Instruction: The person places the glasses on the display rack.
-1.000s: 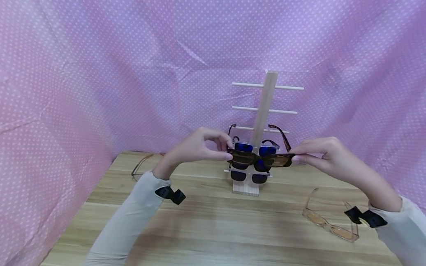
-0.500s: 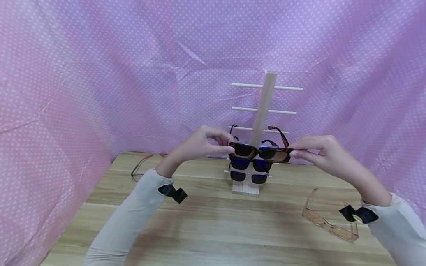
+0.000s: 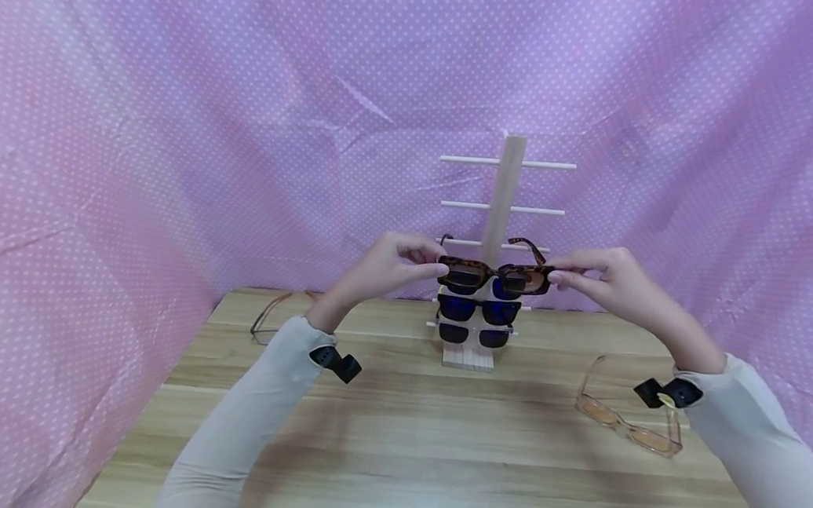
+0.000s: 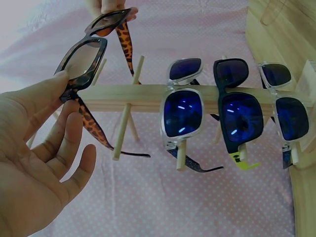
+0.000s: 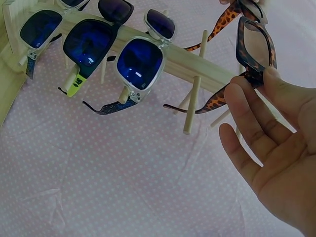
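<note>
Tortoiseshell sunglasses [image 3: 463,274] are held between two hands in front of a wooden eyewear stand [image 3: 506,174]. My left hand [image 3: 395,265] pinches their left front corner between thumb and fingers; my right hand [image 3: 606,284] pinches the right one. Both temples point back toward the stand, their tips close to a bare peg [image 4: 123,131] in the left wrist view. Below on the stand hang clear-framed sunglasses with blue lenses [image 4: 182,113], black sunglasses [image 4: 242,116] with yellow on a temple, and another clear-framed pair [image 4: 292,117]. In the head view the held pair partly hides the uppermost.
Peach-tinted clear glasses [image 3: 598,412] lie on the wooden table [image 3: 392,458] at right, temples unfolded. Thin-framed glasses [image 3: 268,311] lie at the left back, partly behind the left arm. Bare upper pegs [image 3: 550,166] jut sideways from the stand. Pink dotted cloth [image 3: 281,119] surrounds the table.
Both hands have raised the tortoiseshell sunglasses along the stand, uncovering more of the black pair below. The right hand has also shifted left. The grip on both corners stays the same.
</note>
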Motion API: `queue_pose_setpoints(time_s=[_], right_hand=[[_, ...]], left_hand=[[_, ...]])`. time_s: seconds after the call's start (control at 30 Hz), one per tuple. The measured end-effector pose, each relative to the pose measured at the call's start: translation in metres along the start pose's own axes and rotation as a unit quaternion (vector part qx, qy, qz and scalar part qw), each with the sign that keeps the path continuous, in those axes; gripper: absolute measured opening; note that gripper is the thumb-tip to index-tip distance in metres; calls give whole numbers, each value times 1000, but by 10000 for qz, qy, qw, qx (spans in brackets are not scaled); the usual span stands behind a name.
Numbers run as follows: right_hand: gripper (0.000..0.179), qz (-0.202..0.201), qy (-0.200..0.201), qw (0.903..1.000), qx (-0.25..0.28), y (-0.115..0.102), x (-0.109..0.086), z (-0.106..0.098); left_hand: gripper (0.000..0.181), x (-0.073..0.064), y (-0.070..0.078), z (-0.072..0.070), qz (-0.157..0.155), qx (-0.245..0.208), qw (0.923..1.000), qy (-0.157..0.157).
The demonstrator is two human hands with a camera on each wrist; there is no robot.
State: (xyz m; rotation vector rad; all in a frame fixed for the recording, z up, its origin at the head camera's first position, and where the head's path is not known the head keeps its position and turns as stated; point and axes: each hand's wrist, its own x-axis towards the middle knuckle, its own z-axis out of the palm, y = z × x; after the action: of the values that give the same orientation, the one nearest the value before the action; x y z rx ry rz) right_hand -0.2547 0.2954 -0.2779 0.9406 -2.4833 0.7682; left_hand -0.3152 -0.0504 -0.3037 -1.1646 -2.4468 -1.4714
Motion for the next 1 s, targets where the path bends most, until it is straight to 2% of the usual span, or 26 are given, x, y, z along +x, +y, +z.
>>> queue_pose_setpoints(time_s=[0.2, 0.4, 0.73, 1.0], right_hand=[[20, 209, 14, 9997, 148, 7, 5, 6], [19, 425, 130, 9986, 272, 14, 9, 15], [16, 1099, 456, 9917, 492, 16, 17, 22], [17, 1265, 915, 9858, 619, 28, 23, 31]], left_hand=[[18, 3, -7, 6, 20, -158, 9989, 448], [19, 5, -14, 14, -144, -317, 9948, 952], [19, 11, -25, 22, -101, -362, 9886, 1458], [22, 16, -25, 29, -33, -252, 9836, 1783]])
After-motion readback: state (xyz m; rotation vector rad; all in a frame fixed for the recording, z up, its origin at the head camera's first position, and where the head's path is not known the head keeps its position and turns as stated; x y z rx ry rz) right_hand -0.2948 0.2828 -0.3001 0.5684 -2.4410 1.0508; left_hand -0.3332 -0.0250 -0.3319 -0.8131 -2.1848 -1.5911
